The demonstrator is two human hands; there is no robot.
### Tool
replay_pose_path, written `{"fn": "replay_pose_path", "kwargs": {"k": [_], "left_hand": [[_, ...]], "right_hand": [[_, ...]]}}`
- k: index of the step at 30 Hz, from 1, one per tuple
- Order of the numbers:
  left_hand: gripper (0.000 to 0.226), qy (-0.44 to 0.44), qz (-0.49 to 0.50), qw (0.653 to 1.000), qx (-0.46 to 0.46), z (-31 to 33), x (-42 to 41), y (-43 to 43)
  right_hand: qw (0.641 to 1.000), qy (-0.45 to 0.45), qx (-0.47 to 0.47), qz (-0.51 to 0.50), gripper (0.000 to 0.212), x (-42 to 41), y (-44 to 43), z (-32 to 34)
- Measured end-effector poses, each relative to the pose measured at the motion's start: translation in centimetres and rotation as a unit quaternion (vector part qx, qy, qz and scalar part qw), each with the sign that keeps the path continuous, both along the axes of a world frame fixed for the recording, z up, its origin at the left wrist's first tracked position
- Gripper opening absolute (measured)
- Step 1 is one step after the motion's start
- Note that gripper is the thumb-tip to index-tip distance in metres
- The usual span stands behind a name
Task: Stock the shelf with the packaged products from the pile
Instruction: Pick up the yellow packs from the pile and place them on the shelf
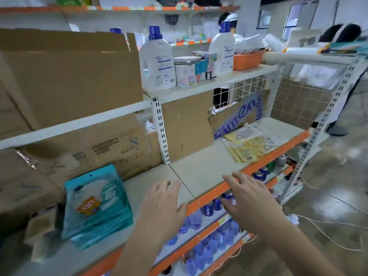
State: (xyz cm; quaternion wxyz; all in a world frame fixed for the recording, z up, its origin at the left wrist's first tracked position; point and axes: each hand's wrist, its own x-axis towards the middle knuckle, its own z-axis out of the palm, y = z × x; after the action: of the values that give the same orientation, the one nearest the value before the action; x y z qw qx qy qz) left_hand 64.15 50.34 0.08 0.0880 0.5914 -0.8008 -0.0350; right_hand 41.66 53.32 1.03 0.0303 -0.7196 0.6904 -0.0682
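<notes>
- The teal pouches (97,206) lay in a flat stack at the lower left of the frame, on the shelf (199,168).
- A loose heap of yellow packets (247,148) lay on the same shelf at centre right, well apart from the teal stack. Which of the two was the pile to draw from could not be told.
- Both looked like thin, soft film packs: probably light, floppy and slick, and likely to slide off one another.
- They seemed best pinched along a sealed edge, or lifted several at once with flat fingers beneath.
- The left hand (161,204) hovered palm down over bare shelf at bottom centre, just right of the teal stack. Its fingers were spread and straight, so the grip was wide and held nothing.
- The right hand (247,198) hovered palm down over the orange front edge (278,152) of the shelf, its fingers fanned. Its grip was likewise wide and empty.
</notes>
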Motion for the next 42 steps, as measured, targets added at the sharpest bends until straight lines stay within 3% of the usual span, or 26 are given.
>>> {"fn": "replay_pose_path", "kwargs": {"k": [8, 14, 34, 42], "left_hand": [[0.053, 0.005, -0.063, 0.997, 0.033, -0.9, -18.0, -7.5], [0.054, -0.006, -0.071, 0.996, 0.052, -1.0, -25.9, -11.2], [0.061, 0.006, -0.078, 0.990, 0.117, -5.3, -33.8, -31.8], [0.062, -0.009, -0.012, 0.985, 0.170, -7.7, -36.3, -38.7]], "right_hand": [[0.995, -0.015, 0.037, -0.095, 0.059, -18.5, -2.8, -2.4], [0.990, -0.024, 0.054, -0.128, 0.057, -26.7, -5.0, -3.5], [0.983, 0.001, 0.095, -0.158, 0.056, -35.4, -26.7, -6.5], [0.978, -0.028, 0.158, -0.135, 0.056, -39.8, -38.1, -10.4]]}}
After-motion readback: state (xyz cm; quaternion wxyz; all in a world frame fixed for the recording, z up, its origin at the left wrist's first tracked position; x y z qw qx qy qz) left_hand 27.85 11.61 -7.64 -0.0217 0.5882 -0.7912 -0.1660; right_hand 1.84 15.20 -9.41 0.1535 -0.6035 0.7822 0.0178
